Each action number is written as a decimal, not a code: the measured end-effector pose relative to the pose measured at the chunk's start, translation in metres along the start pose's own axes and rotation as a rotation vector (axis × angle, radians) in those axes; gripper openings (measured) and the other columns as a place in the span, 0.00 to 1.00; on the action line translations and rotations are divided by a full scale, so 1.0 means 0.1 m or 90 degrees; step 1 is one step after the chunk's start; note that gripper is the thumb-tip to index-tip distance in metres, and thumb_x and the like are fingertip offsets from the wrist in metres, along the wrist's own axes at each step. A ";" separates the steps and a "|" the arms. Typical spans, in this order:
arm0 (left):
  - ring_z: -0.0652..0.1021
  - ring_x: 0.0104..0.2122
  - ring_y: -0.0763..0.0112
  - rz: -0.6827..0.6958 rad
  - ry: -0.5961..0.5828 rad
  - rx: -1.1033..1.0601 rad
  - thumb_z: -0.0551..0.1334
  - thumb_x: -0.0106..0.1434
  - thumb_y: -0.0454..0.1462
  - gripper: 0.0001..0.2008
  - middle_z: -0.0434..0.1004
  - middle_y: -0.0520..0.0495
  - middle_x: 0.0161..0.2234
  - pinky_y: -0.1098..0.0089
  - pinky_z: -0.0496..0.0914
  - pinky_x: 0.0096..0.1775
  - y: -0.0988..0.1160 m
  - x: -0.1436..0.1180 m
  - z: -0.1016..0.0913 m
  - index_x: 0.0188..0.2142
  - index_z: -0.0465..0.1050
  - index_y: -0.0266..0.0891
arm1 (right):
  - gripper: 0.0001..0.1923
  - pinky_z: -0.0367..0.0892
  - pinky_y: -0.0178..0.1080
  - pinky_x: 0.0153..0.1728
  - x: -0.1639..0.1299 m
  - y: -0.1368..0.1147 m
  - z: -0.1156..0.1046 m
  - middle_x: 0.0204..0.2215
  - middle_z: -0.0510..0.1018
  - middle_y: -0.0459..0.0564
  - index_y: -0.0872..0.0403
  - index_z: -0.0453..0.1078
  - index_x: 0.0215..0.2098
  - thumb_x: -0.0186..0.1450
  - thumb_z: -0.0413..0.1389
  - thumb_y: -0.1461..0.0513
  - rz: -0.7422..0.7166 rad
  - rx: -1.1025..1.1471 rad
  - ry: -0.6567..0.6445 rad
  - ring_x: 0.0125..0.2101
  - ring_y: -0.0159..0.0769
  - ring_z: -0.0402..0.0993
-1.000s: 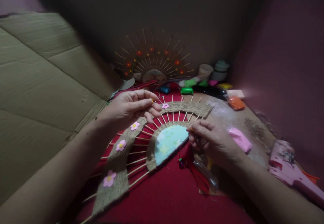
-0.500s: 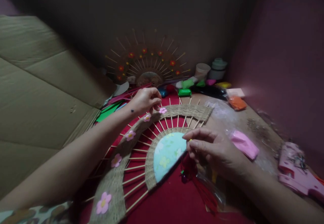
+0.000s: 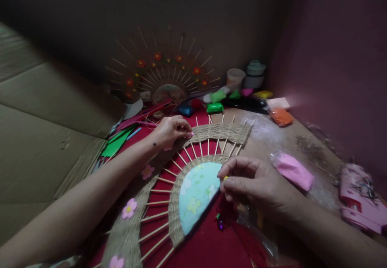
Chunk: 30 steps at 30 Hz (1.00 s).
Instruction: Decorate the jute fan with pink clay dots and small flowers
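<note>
A half-round woven straw fan (image 3: 217, 131) with thin stick ribs lies on a red surface, its centre covered in pale blue floral cloth (image 3: 193, 203). Pink flowers with yellow centres, such as this pink flower (image 3: 129, 208), dot its outer band. At the upper part of that band, my left hand (image 3: 175, 130) has its fingers closed at a pink flower (image 3: 192, 133), mostly hidden beneath the fingertips. Near the cloth's right edge, thumb and forefinger of my right hand (image 3: 248, 181) pinch a small yellow bit of clay (image 3: 225, 177) above the fan.
Against the back wall stands another fan with red flowers (image 3: 157, 57). Clay packets, including a green packet (image 3: 215, 107) and a pink packet (image 3: 294, 172), lie behind and to the right. A pink glue gun (image 3: 359, 199) is at far right. Cardboard (image 3: 51, 130) rises on the left.
My left hand has come down over the upper pink flower, covering most of it. My right hand still pinches the yellow bit. The whole view has shifted slightly.
</note>
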<state>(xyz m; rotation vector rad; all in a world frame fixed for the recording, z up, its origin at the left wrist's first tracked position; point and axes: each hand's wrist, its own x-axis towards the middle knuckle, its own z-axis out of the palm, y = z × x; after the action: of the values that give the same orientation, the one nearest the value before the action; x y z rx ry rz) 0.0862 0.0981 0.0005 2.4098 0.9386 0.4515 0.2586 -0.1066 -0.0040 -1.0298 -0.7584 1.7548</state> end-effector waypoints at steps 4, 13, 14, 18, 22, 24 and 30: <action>0.71 0.24 0.77 -0.027 -0.005 -0.015 0.67 0.51 0.35 0.03 0.71 0.52 0.27 0.75 0.65 0.25 -0.03 0.00 0.03 0.27 0.77 0.39 | 0.09 0.62 0.28 0.20 -0.01 0.01 0.00 0.22 0.75 0.46 0.56 0.71 0.32 0.54 0.64 0.62 0.003 -0.003 0.005 0.20 0.25 0.68; 0.68 0.20 0.79 -0.056 0.003 -0.003 0.65 0.54 0.39 0.06 0.72 0.52 0.25 0.78 0.62 0.20 0.05 -0.06 0.02 0.28 0.76 0.37 | 0.08 0.61 0.29 0.19 -0.01 0.01 -0.01 0.21 0.74 0.46 0.54 0.71 0.32 0.55 0.63 0.61 0.000 -0.023 0.005 0.20 0.26 0.67; 0.69 0.21 0.78 -0.039 0.009 0.013 0.64 0.54 0.39 0.06 0.73 0.52 0.26 0.78 0.63 0.22 0.05 -0.08 0.01 0.29 0.76 0.38 | 0.08 0.61 0.29 0.19 -0.01 0.01 0.00 0.21 0.74 0.46 0.54 0.71 0.32 0.55 0.63 0.62 -0.001 -0.023 0.008 0.20 0.26 0.68; 0.72 0.28 0.75 0.074 0.032 0.137 0.59 0.60 0.38 0.09 0.73 0.49 0.30 0.75 0.66 0.31 0.01 -0.15 0.02 0.32 0.78 0.39 | 0.08 0.60 0.29 0.19 -0.02 0.00 0.01 0.21 0.74 0.46 0.54 0.71 0.32 0.55 0.63 0.62 0.005 -0.012 0.013 0.20 0.26 0.67; 0.69 0.28 0.73 0.145 0.040 0.277 0.52 0.65 0.39 0.15 0.69 0.47 0.31 0.72 0.64 0.30 -0.06 -0.25 0.05 0.38 0.77 0.39 | 0.08 0.60 0.29 0.20 -0.01 0.02 0.00 0.20 0.74 0.46 0.54 0.71 0.32 0.54 0.63 0.61 -0.008 -0.009 0.009 0.20 0.26 0.67; 0.68 0.28 0.72 0.169 0.026 0.329 0.50 0.67 0.40 0.17 0.68 0.47 0.31 0.72 0.63 0.30 -0.08 -0.29 0.07 0.41 0.76 0.39 | 0.08 0.61 0.29 0.20 -0.01 0.03 0.00 0.21 0.74 0.45 0.55 0.71 0.32 0.54 0.63 0.61 -0.009 -0.008 0.003 0.20 0.26 0.67; 0.67 0.33 0.66 0.235 -0.008 0.473 0.46 0.69 0.40 0.19 0.70 0.43 0.35 0.66 0.63 0.35 -0.05 -0.34 0.09 0.48 0.72 0.39 | 0.09 0.61 0.29 0.19 0.00 0.06 -0.03 0.21 0.74 0.45 0.54 0.71 0.32 0.55 0.64 0.61 -0.008 0.005 -0.002 0.20 0.26 0.67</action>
<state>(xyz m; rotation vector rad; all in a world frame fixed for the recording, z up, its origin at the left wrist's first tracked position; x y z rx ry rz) 0.0638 0.0743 -0.0141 3.2830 0.7325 0.2298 0.2588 -0.1085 -0.0101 -1.0146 -0.7586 1.7475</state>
